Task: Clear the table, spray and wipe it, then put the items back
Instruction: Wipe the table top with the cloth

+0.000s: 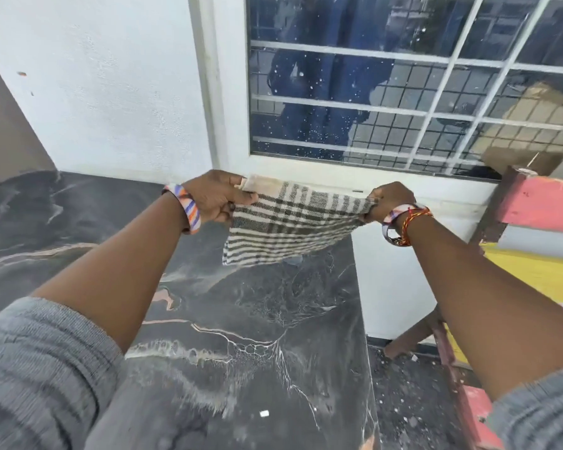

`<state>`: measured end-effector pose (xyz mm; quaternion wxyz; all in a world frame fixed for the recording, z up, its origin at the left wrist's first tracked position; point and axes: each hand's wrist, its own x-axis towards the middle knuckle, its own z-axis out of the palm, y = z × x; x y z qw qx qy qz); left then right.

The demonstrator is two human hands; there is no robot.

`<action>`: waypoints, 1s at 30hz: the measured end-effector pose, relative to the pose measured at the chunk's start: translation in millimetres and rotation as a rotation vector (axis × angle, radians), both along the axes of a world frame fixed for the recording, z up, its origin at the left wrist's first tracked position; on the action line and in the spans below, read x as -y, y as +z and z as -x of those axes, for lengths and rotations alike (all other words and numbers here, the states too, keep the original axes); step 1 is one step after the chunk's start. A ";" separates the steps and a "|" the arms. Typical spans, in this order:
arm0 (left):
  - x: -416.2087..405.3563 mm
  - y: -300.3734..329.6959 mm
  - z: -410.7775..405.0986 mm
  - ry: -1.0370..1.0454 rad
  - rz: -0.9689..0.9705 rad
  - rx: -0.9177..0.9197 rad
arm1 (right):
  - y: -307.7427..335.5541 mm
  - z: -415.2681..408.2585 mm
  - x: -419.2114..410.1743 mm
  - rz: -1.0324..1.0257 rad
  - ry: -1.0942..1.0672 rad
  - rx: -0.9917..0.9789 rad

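Observation:
A checked cloth (290,222), cream with dark stripes, hangs stretched in the air above the far part of the dark marble table (241,336). My left hand (216,196) pinches its left top corner. My right hand (389,201) grips its right top corner. The cloth's lower edge droops free and is apart from the tabletop. Both arms reach forward with grey sleeves pushed up. No other items stand on the visible part of the table; a small white scrap (264,413) lies near its front.
A white wall and a barred window (403,76) stand right behind the table. To the right, a painted wooden frame (533,209) in pink, yellow and brown leans close to the table's right edge (361,319). Dark gritty floor (410,401) lies below it.

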<state>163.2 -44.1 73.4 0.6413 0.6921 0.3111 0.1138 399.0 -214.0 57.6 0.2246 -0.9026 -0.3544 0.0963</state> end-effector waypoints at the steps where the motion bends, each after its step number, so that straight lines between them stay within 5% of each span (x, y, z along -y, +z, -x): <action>1: -2.6 -4.1 3.5 -0.014 0.023 -0.024 | -3.9 3.8 -4.4 -0.002 -0.021 -0.016; 4: -14.0 -14.3 17.6 -0.112 0.040 -0.057 | -14.0 15.5 -15.9 -0.125 -0.077 -0.161; 9: -23.2 -1.2 30.9 -0.473 0.071 0.125 | -19.2 43.7 -16.9 -0.648 -0.161 -0.544; 12: 3.2 3.6 31.0 -0.939 0.067 0.011 | -39.7 63.1 5.5 -0.634 -0.139 -0.497; 15: 29.5 -18.9 27.4 -1.303 0.020 -0.257 | -63.9 75.8 37.6 -0.389 -0.220 -0.445; 18: 24.5 -47.1 26.4 -1.140 -0.132 -0.341 | -76.9 94.4 59.4 -0.376 -0.421 -0.503; 22: -12.9 -80.0 33.6 -0.712 -0.675 -0.332 | -81.3 137.3 50.1 -0.840 -0.634 -0.724; 26: -45.6 -110.5 48.6 -0.429 -0.887 -0.389 | -108.5 194.8 11.4 -0.400 -0.537 -0.289; 30: -56.6 -128.8 59.8 -0.334 -0.910 -0.423 | -151.8 232.3 -13.5 0.031 -0.329 -0.177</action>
